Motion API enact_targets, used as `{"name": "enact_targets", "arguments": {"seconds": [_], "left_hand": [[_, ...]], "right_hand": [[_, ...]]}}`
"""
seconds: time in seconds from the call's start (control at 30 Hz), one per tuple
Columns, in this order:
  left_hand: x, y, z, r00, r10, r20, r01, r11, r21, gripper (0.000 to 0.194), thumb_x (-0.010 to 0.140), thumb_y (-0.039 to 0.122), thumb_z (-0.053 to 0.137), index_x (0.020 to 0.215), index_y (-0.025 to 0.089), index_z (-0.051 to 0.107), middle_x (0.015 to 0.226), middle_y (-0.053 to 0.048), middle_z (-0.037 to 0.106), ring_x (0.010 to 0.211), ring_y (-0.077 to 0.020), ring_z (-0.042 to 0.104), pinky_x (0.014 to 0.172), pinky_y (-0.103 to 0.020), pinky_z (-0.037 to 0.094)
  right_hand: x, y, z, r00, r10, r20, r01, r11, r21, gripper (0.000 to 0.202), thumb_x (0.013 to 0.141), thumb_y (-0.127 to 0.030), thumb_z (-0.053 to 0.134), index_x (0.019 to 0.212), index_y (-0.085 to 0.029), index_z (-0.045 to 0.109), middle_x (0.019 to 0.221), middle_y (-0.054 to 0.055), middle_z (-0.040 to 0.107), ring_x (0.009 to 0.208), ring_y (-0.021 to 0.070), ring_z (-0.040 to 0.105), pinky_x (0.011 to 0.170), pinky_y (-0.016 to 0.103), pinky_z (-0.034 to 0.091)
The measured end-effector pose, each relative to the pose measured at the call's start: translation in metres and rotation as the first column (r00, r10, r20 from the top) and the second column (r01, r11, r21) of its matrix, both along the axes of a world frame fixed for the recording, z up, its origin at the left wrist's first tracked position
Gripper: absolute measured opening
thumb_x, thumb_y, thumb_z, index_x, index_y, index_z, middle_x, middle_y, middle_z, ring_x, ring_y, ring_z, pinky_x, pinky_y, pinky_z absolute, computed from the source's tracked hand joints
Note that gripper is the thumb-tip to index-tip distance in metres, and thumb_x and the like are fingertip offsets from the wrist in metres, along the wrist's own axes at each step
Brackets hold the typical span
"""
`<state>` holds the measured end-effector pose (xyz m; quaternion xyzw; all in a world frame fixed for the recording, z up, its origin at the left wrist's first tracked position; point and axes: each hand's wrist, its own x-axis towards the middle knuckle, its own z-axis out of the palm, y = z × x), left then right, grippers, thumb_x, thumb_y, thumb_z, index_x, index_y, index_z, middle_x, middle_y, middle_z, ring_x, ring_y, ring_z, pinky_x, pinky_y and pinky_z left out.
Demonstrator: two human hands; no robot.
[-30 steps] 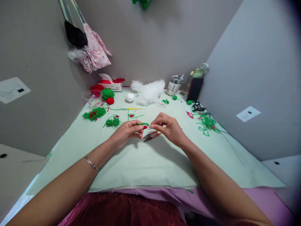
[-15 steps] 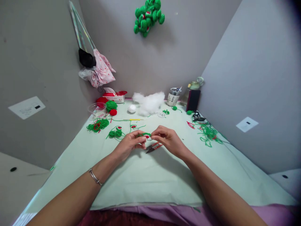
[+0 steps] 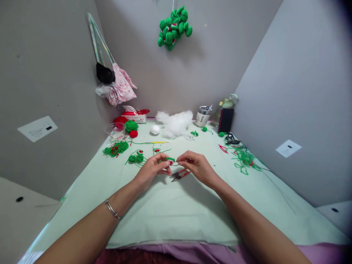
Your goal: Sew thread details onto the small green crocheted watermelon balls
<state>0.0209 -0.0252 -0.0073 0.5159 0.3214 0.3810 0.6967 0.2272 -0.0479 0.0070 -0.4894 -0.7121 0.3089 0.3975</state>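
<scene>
My left hand (image 3: 154, 167) pinches a small crocheted piece (image 3: 171, 160) in green, white and red between thumb and fingers. Just to its right, my right hand (image 3: 195, 164) is closed in a fingertip pinch. A thin dark thread (image 3: 175, 164) curves from the piece toward those fingertips; whether a needle is there too is too small to see. Below the hands lie thread snips (image 3: 180, 175) with red handles, partly under the right hand. Left of my left hand are small green crocheted balls (image 3: 136, 158) and another red-and-green piece (image 3: 156, 150).
Behind the hands lies a yellow crochet hook (image 3: 158, 142). White stuffing (image 3: 176, 124), a white ball (image 3: 154, 129) and a pen tin (image 3: 202, 116) stand at the back. Green yarn tangles (image 3: 116, 148) lie left, and yarn scraps (image 3: 246, 159) right. A green crocheted cluster (image 3: 173, 30) hangs above.
My right fingertips have drawn slightly away from the crocheted piece, leaving a small gap with thread across it. The left hand keeps its hold. The whole view has shifted slightly.
</scene>
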Motion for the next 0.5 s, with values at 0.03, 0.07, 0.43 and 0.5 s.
{"name": "enact_targets", "arguments": {"seconds": [0.03,0.07,0.43,0.5], "left_hand": [[0.000,0.000,0.001,1.000,0.013,-0.001,-0.013,1.000,-0.001,0.024,0.079,0.032,0.071,0.095,0.018,0.059,0.072,0.000,0.064,0.068,-0.0127,0.063,0.071,-0.027,0.055],[0.000,0.000,0.001,1.000,0.025,-0.002,-0.025,1.000,-0.001,0.025,0.079,0.032,0.071,0.095,0.018,0.058,0.072,0.001,0.064,0.067,-0.0126,0.063,0.070,-0.027,0.055],[0.004,0.000,-0.010,0.999,0.036,-0.041,-0.034,0.999,0.040,0.026,0.077,0.037,0.072,0.079,0.016,0.056,0.066,0.001,0.063,0.060,-0.0122,0.062,0.067,-0.028,0.052],[0.004,0.000,-0.009,0.996,0.057,-0.075,-0.053,0.997,0.062,0.027,0.076,0.037,0.072,0.077,0.017,0.055,0.063,0.001,0.063,0.059,-0.0124,0.062,0.066,-0.027,0.050]], "right_hand": [[0.000,0.001,-0.001,1.000,-0.004,-0.014,0.003,1.000,-0.014,0.010,0.083,-0.024,0.062,0.085,-0.019,0.071,0.083,0.003,0.063,0.069,0.0136,0.056,0.064,0.026,0.044],[-0.001,0.001,-0.003,1.000,-0.006,-0.026,0.006,1.000,-0.024,0.011,0.083,-0.024,0.062,0.085,-0.019,0.071,0.083,0.003,0.064,0.069,0.0136,0.056,0.064,0.026,0.045],[-0.022,-0.011,-0.003,0.998,0.034,-0.044,-0.036,0.999,-0.034,0.010,0.089,-0.025,0.054,0.094,-0.020,0.061,0.076,0.000,0.063,0.066,0.0124,0.056,0.061,0.023,0.045],[-0.023,-0.012,-0.003,0.998,0.039,0.056,-0.042,0.998,0.041,0.011,0.092,-0.026,0.052,0.094,-0.020,0.061,0.079,0.001,0.065,0.067,0.0120,0.055,0.062,0.023,0.043]]}}
